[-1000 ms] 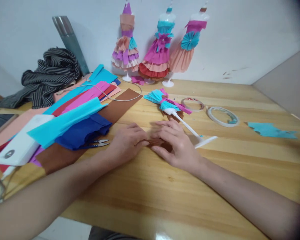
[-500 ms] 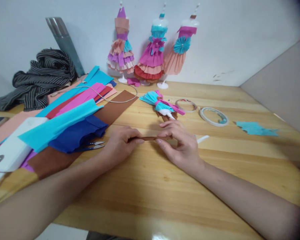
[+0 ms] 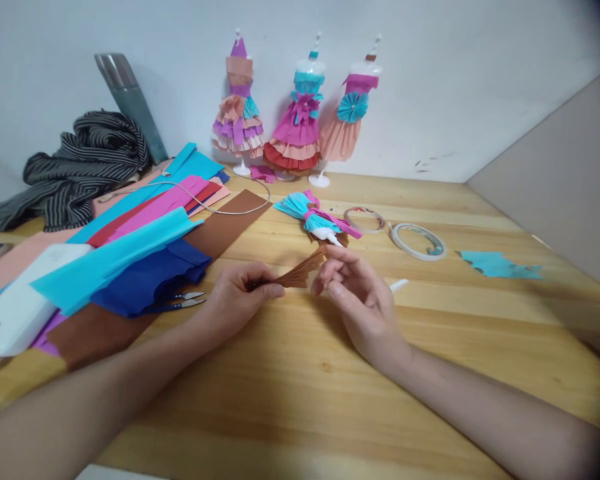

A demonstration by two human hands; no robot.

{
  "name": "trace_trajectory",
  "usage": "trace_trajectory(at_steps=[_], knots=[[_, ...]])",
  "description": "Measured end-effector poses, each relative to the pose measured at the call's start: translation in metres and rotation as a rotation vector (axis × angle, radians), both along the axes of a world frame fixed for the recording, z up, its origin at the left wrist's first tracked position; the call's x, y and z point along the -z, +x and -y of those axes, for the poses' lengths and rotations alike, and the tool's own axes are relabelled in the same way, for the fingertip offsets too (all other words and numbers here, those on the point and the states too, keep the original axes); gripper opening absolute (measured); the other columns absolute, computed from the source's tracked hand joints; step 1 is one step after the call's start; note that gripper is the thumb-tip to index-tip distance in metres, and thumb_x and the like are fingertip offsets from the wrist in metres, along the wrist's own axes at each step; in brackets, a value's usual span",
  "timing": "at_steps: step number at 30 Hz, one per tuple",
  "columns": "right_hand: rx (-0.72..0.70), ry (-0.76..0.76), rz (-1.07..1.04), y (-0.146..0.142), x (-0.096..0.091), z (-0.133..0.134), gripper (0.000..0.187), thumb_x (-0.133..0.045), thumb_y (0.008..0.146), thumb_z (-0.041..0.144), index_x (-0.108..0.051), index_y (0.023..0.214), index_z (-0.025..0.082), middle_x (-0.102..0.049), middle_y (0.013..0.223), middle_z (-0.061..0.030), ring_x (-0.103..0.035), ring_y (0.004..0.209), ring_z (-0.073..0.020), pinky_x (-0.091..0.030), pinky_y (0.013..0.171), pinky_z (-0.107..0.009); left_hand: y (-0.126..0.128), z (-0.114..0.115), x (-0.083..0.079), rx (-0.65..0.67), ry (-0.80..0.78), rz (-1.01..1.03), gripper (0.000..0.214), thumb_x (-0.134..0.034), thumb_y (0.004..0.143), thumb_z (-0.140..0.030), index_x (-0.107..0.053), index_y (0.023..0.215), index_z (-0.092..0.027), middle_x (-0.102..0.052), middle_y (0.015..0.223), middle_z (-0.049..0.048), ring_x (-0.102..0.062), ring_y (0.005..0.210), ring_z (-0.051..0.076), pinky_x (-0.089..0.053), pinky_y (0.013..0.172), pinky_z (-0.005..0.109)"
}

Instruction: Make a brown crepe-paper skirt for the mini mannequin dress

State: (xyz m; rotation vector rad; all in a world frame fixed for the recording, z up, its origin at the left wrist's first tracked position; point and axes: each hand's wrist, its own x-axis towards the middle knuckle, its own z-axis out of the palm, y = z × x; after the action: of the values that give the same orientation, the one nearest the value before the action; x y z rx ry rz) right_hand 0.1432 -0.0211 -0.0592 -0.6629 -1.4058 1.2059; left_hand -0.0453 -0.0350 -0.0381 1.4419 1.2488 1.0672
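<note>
My left hand (image 3: 243,293) pinches one end of a pleated strip of brown paper (image 3: 301,270) between thumb and fingers. The free end of that paper spreads like a small fan to the right. Beside the fanned end is my right hand (image 3: 363,297), fingers curved and apart; whether a fingertip brushes the paper I cannot tell. Just beyond lies a small mannequin (image 3: 325,233) on its side, dressed in blue and pink paper. A white strip (image 3: 399,285) rests to the right of my right hand.
Three dressed mannequins (image 3: 300,127) stand along the wall. Coloured paper sheets (image 3: 115,253), thread snips (image 3: 183,301), a white box (image 3: 20,313) and a striped cloth (image 3: 85,160) crowd the left. Tape rolls (image 3: 417,241) and a torn blue scrap (image 3: 500,265) lie to the right.
The right fingers have let go of the brown paper's right end, which has fanned out. My left hand keeps its hold. The whole view has shifted slightly.
</note>
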Motion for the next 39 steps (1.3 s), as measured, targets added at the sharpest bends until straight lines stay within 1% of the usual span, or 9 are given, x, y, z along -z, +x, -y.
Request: trace_trajectory(at_steps=[3,6,10,15,18,22,28,34,39], knots=[[-0.186,-0.135,0.002,-0.003,0.0,-0.001,0.041,-0.067,0.08,0.032,-0.052,0.118,0.025,-0.052,0.085,0.0002,-0.054,0.069,-0.012,-0.046,0.061,-0.027,0.0,0.002,0.003,0.082,-0.078,0.084,0.012,-0.067,0.071,-0.023,-0.063,0.065,-0.014,-0.063,0.06,-0.0012,-0.056,0.059,0.011,-0.042,0.059,0.022],[-0.35,-0.212,0.007,-0.006,-0.001,0.002,0.047,-0.07,0.077,0.034,-0.048,0.117,0.024,-0.056,0.082,0.0005,-0.058,0.07,-0.0119,-0.048,0.062,-0.026,0.002,0.005,0.004,0.153,-0.18,0.17,0.015,-0.067,0.071,-0.027,-0.062,0.067,-0.014,-0.062,0.057,-0.0008,-0.057,0.054,0.011,-0.043,0.056,0.022],[-0.423,-0.292,-0.012,-0.011,-0.003,0.008,0.053,-0.074,0.074,0.036,-0.043,0.115,0.024,-0.063,0.08,0.0009,-0.064,0.071,-0.0139,-0.053,0.07,-0.03,0.006,0.008,0.003,0.207,-0.265,0.257,0.019,-0.068,0.07,-0.03,-0.06,0.067,-0.014,-0.061,0.054,-0.0013,-0.055,0.049,0.01,-0.041,0.05,0.02],[-0.412,-0.258,-0.03,-0.016,-0.011,0.008,0.028,-0.073,0.075,0.031,-0.053,0.092,0.022,-0.064,0.069,0.0032,-0.063,0.063,-0.0119,-0.053,0.067,-0.028,0.01,0.009,0.003,0.194,-0.22,0.218,0.019,-0.067,0.07,-0.029,-0.057,0.064,-0.014,-0.058,0.052,-0.0022,-0.053,0.047,0.009,-0.039,0.048,0.019],[-0.392,-0.256,-0.028,-0.017,-0.017,0.007,0.02,-0.073,0.075,0.032,-0.058,0.083,0.02,-0.064,0.063,0.0039,-0.059,0.055,-0.0102,-0.053,0.063,-0.026,0.011,0.011,0.004,0.157,-0.163,0.147,0.016,-0.064,0.072,-0.026,-0.058,0.063,-0.014,-0.056,0.052,-0.0032,-0.05,0.047,0.008,-0.037,0.048,0.018],[-0.38,-0.294,-0.018,-0.016,-0.019,0.006,0.021,-0.076,0.071,0.032,-0.06,0.076,0.019,-0.064,0.06,0.0046,-0.057,0.051,-0.0088,-0.052,0.06,-0.025,0.011,0.012,0.004,0.167,-0.145,0.088,0.015,-0.062,0.074,-0.027,-0.06,0.066,-0.014,-0.055,0.054,-0.0031,-0.05,0.05,0.008,-0.037,0.05,0.019],[-0.296,-0.336,0.047,-0.013,-0.012,0.004,0.029,-0.08,0.063,0.037,-0.061,0.076,0.019,-0.066,0.064,0.0026,-0.063,0.061,-0.0127,-0.051,0.061,-0.026,0.007,0.01,0.006,0.233,-0.174,0.091,0.015,-0.065,0.074,-0.028,-0.065,0.08,-0.014,-0.057,0.063,-0.0026,-0.051,0.057,0.009,-0.038,0.056,0.02],[-0.241,-0.297,0.062,-0.01,-0.006,0.001,0.025,-0.075,0.07,0.038,-0.061,0.076,0.018,-0.054,0.051,0.0064,-0.044,0.043,-0.0069,-0.036,0.043,-0.021,0.004,0.01,0.003,0.311,-0.172,0.129,0.019,-0.067,0.073,-0.027,-0.066,0.088,-0.015,-0.062,0.076,0.0005,-0.055,0.069,0.013,-0.039,0.062,0.022],[-0.37,-0.296,0.005,-0.012,-0.006,0.001,0.017,-0.072,0.074,0.033,-0.061,0.075,0.019,-0.061,0.061,0.0034,-0.057,0.052,-0.0113,-0.049,0.059,-0.028,0.001,0.008,-0.002,0.325,-0.24,0.099,0.04,-0.051,0.084,-0.05,-0.064,0.075,-0.014,-0.059,0.063,0.0012,-0.05,0.056,0.011,-0.037,0.054,0.022]])
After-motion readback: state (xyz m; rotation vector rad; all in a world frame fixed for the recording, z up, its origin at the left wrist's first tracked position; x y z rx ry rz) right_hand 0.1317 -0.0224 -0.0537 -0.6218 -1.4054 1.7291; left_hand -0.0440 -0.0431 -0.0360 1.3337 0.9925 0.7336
